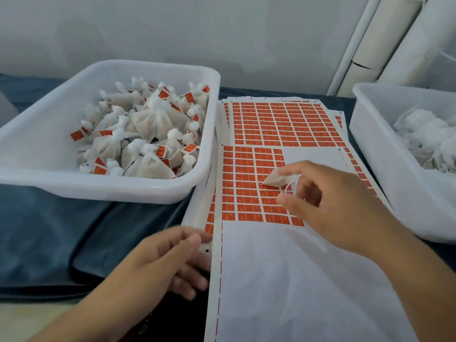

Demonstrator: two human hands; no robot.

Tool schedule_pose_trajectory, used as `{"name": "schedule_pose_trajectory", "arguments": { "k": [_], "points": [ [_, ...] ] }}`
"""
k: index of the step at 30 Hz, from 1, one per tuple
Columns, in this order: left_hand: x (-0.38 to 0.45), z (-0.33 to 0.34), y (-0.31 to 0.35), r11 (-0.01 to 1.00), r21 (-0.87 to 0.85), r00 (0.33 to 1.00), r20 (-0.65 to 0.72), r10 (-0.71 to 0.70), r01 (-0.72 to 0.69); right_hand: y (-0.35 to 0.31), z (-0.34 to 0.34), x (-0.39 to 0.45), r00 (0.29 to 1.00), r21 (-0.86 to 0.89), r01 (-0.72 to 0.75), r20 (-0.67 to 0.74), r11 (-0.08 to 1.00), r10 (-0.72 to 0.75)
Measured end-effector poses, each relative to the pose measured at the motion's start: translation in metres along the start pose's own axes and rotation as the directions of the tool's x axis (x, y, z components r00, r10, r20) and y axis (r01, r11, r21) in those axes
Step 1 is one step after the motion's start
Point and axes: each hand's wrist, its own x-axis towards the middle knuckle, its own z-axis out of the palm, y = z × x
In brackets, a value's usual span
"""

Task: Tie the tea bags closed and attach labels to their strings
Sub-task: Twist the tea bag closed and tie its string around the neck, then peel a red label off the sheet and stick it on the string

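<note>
Dark blue cloth covers the desk (49,230), pale wall behind w/ white pipes far right.

Right hand (328,201): thumb and forefinger pinch a small tea bag (274,180), its string (288,186) looping loose below the fingers, held just over the label sheet (259,280). Left hand (167,257): fingers curled at the sheet's near-left edge, seems to pinch or pin the margin; blurred, so can't tell exactly.

Step in hand, I'd judge: getting a label onto this bag's string. To do it well: keep left hand pinning the sheet so it doesn't lift when a sticker peels; take the next orange label (276,219) from the row edge nearest the bare patch, not mid-block; lay string along the label's middle, fold label over evenly so the sticky halves meet; keep the bag neck tight, string not twisted.

Outward: left tub (123,191) holds finished bags w/ orange tags; right tub (370,169) holds white bags, no tags seen, prob. the unlabelled stock. More label sheets stacked under, far end. Plenty left to do.
</note>
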Motion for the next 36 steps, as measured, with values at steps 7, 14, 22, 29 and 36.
{"name": "schedule_pose_trajectory", "arguments": {
  "k": [7, 14, 22, 29, 36],
  "points": [
    [0.027, 0.006, 0.019, 0.966, 0.26, 1.0, 0.006, 0.002, -0.004, -0.015, 0.027, -0.014, 0.983, 0.029, 0.04, 0.179, 0.999, -0.044],
    [0.047, 0.014, 0.014, 0.974, 0.183, 0.985, -0.085, 0.149, -0.132, -0.031, 0.045, -0.012, 0.99, 0.08, 0.082, 0.107, 0.993, -0.09],
    [0.053, 0.011, 0.005, 0.972, 0.111, 0.974, -0.064, 0.215, -0.208, -0.046, 0.059, -0.011, 0.989, -0.033, 0.145, 0.041, 0.989, -0.144],
    [0.052, 0.012, -0.001, 0.943, 0.159, 0.952, -0.049, 0.302, -0.291, -0.047, 0.061, -0.009, 0.991, 0.013, 0.131, -0.019, 0.991, -0.13],
    [0.051, 0.015, -0.002, 0.942, 0.149, 0.947, -0.067, 0.314, -0.302, -0.051, 0.064, -0.009, 0.99, 0.099, 0.111, -0.103, 0.989, -0.101]
  ]
}}
